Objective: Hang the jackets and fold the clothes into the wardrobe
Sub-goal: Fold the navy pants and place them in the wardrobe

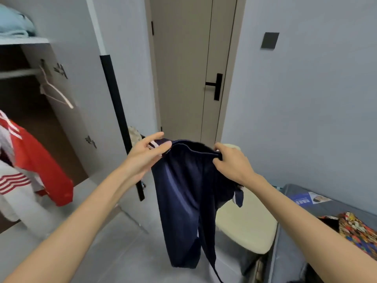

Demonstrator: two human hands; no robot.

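Dark navy trousers (183,193) hang in the air in front of me, held up by the waistband. My left hand (148,155) pinches the left end of the waistband between thumb and fingers. My right hand (230,162) grips the right end with curled fingers. The legs dangle down toward the floor. At the left stands the open wardrobe (67,82), with a red and white jacket (34,160) hanging low inside and an empty hanger (54,91) on the rail.
Folded light blue fabric (14,23) lies on the wardrobe's top shelf. A cream chair (246,219) stands behind the trousers. A grey bed (318,213) with a multicoloured garment (355,229) is at the right. A closed door (183,68) is straight ahead.
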